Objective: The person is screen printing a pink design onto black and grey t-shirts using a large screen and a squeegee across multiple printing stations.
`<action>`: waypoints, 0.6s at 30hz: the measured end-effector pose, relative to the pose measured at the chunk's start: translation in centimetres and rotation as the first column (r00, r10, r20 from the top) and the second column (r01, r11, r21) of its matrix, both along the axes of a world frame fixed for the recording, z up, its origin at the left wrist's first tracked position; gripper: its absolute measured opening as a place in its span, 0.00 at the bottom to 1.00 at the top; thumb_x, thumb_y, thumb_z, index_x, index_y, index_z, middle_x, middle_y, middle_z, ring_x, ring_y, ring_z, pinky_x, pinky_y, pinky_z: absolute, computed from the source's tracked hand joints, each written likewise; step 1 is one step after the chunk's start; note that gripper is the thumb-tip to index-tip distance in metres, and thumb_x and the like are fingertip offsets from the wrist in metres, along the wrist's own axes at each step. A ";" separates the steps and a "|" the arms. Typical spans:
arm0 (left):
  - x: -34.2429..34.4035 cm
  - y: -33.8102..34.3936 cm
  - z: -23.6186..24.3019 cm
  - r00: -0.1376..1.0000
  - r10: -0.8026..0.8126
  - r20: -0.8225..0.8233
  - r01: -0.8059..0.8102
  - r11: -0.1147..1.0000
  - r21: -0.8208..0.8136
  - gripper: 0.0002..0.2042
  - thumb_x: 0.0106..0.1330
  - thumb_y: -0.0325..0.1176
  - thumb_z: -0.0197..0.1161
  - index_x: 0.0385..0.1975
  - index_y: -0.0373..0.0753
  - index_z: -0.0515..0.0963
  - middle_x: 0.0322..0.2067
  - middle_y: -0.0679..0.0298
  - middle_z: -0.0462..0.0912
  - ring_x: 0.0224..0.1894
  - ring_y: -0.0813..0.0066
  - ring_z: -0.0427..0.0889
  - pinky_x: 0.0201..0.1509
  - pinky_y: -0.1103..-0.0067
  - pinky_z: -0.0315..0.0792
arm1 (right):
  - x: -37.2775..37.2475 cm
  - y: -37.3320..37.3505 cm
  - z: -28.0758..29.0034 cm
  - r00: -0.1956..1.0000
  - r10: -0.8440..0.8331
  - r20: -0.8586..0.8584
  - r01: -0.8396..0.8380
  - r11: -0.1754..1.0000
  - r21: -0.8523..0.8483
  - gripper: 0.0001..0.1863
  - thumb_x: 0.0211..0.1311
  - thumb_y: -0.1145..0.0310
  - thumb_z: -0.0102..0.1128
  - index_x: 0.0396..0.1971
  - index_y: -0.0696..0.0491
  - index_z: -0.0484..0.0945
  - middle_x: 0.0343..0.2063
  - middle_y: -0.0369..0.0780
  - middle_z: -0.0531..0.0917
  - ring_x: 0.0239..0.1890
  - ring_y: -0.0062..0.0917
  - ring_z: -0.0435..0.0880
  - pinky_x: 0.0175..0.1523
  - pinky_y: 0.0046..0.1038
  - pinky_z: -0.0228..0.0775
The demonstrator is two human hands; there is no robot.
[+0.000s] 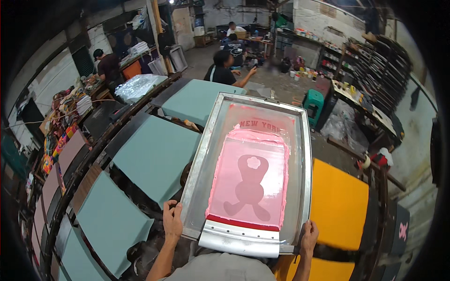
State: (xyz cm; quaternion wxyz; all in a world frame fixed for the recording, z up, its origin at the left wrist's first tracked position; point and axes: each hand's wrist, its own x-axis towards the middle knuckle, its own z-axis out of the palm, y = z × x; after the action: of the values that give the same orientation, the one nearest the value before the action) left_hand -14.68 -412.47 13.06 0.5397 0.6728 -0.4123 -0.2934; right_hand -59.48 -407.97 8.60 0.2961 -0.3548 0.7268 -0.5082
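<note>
A silk-screen frame [307,154] with metal edges is in front of me, tilted slightly. My left hand [172,220] grips its near left edge, fingers curled at the rim. At the near right corner my right hand [308,234] is closed on the frame too. Pink ink [225,187] is spread over the mesh, around a darker figure shape with a small pale flower and below some lettering. Across the near end of the mesh rests a squeegee [241,238] with a silver holder and red blade, touched by neither hand.
Pale green panels [154,150] lie on boards at left; yellow panels [340,201] lie at right. Beyond the frame a person [222,70] in dark clothes holds out an arm. A green stool [312,105] and a cluttered bench [363,110] stand at far right.
</note>
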 end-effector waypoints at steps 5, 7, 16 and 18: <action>-2.1 -5.4 1.7 0.993 0.113 0.029 -0.116 0.985 0.125 0.17 0.71 0.41 0.58 0.49 0.35 0.68 0.26 0.64 0.77 0.32 0.75 0.72 0.41 0.78 0.66 | -2.2 -12.2 1.5 0.992 0.125 0.015 -0.125 0.992 0.015 0.18 0.73 0.60 0.54 0.44 0.62 0.78 0.31 0.33 0.77 0.35 0.18 0.72 0.42 0.24 0.65; -2.7 -8.0 1.6 0.977 0.213 0.014 -0.213 0.968 0.133 0.15 0.71 0.40 0.58 0.49 0.36 0.69 0.28 0.63 0.78 0.32 0.77 0.71 0.39 0.77 0.65 | -1.9 -17.7 2.5 0.979 0.205 -0.021 -0.205 0.978 -0.020 0.18 0.73 0.60 0.53 0.44 0.62 0.78 0.32 0.34 0.78 0.36 0.18 0.72 0.42 0.24 0.66; -3.0 -18.7 -0.2 0.864 0.500 -0.050 -0.498 0.866 0.052 0.12 0.71 0.38 0.57 0.46 0.37 0.70 0.26 0.67 0.71 0.31 0.79 0.66 0.37 0.79 0.62 | 1.7 -40.8 2.5 0.886 0.462 -0.043 -0.463 0.886 -0.003 0.20 0.72 0.57 0.54 0.43 0.63 0.79 0.26 0.32 0.76 0.29 0.16 0.71 0.35 0.23 0.64; -3.1 -20.1 -0.2 0.831 0.554 -0.054 -0.551 0.832 0.066 0.12 0.72 0.37 0.57 0.46 0.37 0.70 0.26 0.68 0.71 0.31 0.80 0.66 0.36 0.79 0.61 | 2.7 -44.9 3.2 0.856 0.512 -0.076 -0.513 0.858 0.008 0.20 0.72 0.57 0.55 0.43 0.63 0.79 0.26 0.32 0.76 0.29 0.16 0.70 0.35 0.23 0.64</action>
State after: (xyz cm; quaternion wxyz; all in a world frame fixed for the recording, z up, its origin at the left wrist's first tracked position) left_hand -17.77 -432.61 12.85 0.5996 0.7649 -0.1739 -0.1586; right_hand -56.81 -452.87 11.77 0.3909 -0.5561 0.6135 -0.4019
